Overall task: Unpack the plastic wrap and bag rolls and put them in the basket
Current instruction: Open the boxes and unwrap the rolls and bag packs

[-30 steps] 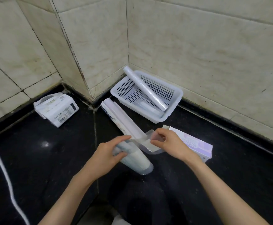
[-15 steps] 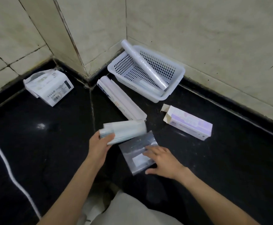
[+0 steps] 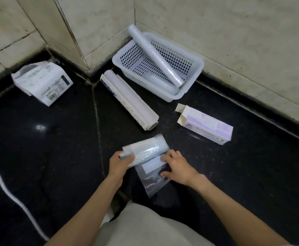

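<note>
Left hand [image 3: 120, 161] curled (fingers [image 3: 127, 157] wrapped, gripping), right hand [image 3: 178, 168] spread flat, pressing down

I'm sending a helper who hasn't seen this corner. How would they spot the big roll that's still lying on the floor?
Start at the white basket in the wall corner. Just left of it, on the black floor, lies the big roll, running diagonally away from the wall. Unlike the thinner roll propped in the basket and the bag roll in the hands, it lies untouched and has a printed label along its side.
</note>
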Demonstrator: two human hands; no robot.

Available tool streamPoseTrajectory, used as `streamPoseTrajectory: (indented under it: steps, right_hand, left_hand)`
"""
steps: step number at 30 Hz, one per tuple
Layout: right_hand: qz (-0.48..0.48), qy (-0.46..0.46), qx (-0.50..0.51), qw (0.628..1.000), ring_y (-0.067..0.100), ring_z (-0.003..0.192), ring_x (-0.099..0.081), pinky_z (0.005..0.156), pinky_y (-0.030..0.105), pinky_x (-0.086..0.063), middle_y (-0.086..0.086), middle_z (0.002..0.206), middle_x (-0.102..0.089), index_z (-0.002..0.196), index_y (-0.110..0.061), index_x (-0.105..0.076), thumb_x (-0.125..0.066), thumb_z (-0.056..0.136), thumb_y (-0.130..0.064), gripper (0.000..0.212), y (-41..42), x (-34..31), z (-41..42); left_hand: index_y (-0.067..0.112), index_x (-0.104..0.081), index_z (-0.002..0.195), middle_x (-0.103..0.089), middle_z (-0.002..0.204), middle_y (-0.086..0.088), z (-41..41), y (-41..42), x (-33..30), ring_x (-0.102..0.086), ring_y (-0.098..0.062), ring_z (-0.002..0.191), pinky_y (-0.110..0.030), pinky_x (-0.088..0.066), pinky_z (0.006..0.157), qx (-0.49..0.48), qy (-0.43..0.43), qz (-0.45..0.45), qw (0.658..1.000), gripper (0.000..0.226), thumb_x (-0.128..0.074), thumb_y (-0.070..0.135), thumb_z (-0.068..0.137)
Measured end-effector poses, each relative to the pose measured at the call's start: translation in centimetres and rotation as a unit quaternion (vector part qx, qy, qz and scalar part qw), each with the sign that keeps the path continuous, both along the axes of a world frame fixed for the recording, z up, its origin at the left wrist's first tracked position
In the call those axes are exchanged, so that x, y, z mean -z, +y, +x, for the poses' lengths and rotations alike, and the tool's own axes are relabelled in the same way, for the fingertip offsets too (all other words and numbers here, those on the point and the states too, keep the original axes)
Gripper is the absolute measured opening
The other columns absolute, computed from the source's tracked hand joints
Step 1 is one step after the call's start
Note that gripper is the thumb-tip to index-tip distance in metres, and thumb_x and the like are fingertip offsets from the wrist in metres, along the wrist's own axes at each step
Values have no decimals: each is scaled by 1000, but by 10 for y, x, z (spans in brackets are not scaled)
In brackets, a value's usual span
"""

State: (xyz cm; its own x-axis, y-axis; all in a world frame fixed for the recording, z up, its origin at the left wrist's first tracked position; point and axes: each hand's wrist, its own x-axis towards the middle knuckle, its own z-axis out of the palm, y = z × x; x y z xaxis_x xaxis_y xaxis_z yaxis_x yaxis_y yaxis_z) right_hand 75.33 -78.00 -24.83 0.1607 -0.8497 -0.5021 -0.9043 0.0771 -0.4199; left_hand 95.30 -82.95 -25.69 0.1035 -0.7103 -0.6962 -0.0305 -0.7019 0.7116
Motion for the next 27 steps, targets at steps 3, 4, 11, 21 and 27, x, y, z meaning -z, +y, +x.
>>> streamPoseTrajectory:
  steps: [3, 4, 11, 21, 27]
  right_hand:
    - [44, -48, 12, 998, 16, 109, -36, 100, 36, -32, -2, 120, -47, 114, -22, -52, -63, 78, -47, 45, -2, -8, -8]
    - [59, -49, 6, 997, 14, 108, -35, 98, 36, -30, -4, 118, -48, 113, -25, -52, -63, 76, -50, 46, -3, -11, -11]
    - [98, -29, -41, 994, 14, 115, -35, 98, 38, -28, -6, 122, -47, 113, -29, -56, -67, 77, -34, 38, 2, -24, -29]
    - [-49, -90, 48, 994, 14, 93, -49, 89, 31, -41, -16, 84, -50, 78, -22, -61, -59, 82, -13, 10, -2, -28, -23]
    - [-127, -112, 91, 981, 8, 91, -42, 86, 23, -38, -15, 90, -50, 80, -20, -61, -63, 83, -16, 6, -4, -27, -21]
  left_hand:
    - [1, -52, 113, -60, 107, -15, -2, -3, 3, -57, -23, 91, -32, -46, 80, 65, -112, -42, 991, 40, -69, 5, 77]
    - [2, -51, 114, -58, 107, -13, -3, -5, 2, -55, -22, 91, -30, -44, 79, 96, -151, -60, 982, 41, -70, 7, 77]
    - [3, -50, 105, -51, 113, -15, -15, -21, -4, -45, -28, 104, -36, -42, 85, 307, -315, -162, 883, 33, -66, 13, 78]
    - [22, -50, 120, -51, 116, -4, -21, -28, -13, -49, -21, 107, -33, -33, 96, 450, -346, -212, 795, 37, -57, 15, 84]
    - [27, -48, 122, -51, 112, 0, -17, -22, -15, -47, -15, 98, -29, -37, 89, 482, -327, -307, 753, 37, -52, 12, 88]
